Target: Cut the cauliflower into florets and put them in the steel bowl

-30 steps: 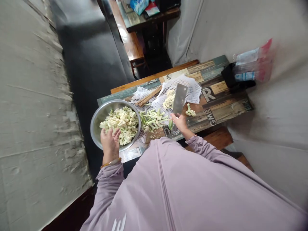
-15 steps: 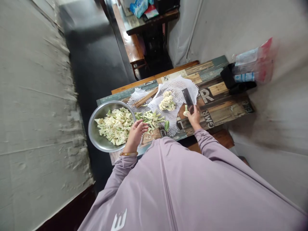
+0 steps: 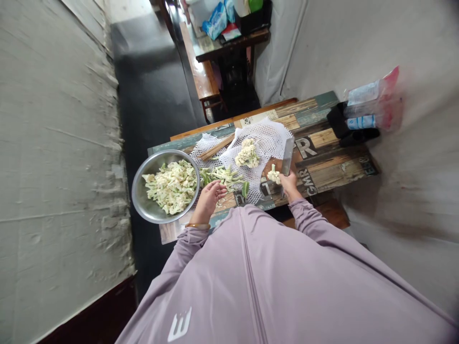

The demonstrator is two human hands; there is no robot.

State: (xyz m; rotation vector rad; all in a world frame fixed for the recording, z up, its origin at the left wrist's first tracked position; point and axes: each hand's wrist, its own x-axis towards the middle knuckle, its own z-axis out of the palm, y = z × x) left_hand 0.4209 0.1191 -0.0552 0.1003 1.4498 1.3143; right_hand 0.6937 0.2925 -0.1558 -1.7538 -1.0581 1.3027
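Note:
My right hand point(image 3: 289, 185) is closed round the handle of a kitchen knife point(image 3: 288, 155), its broad blade pointing away from me. Just left of the blade is a cauliflower floret point(image 3: 274, 175), close to my right fingertips; whether they touch it I cannot tell. My left hand point(image 3: 213, 196) is by the rim of a steel bowl point(image 3: 138, 203), fingers loosely bent and apart, with nothing visible in them. Cut cauliflower pieces point(image 3: 172, 186) fill much of the bowl. A larger cauliflower chunk point(image 3: 247, 154) rests on white foam netting point(image 3: 270, 131). Trimmed stalks point(image 3: 229, 177) lie between bowl and netting.
A bundle of thin sticks point(image 3: 217, 147) lies on the netting at the back of the patchwork table point(image 3: 333, 157). Plastic packages point(image 3: 369, 105) and a black object point(image 3: 339, 122) occupy its right end. Beyond are a bench point(image 3: 204, 79) and another table point(image 3: 233, 45) carrying items.
My left hand has shifted slightly right, away from the bowl. The knife has turned from leaning left to nearly upright in view, and the floret beside it shows more fully.

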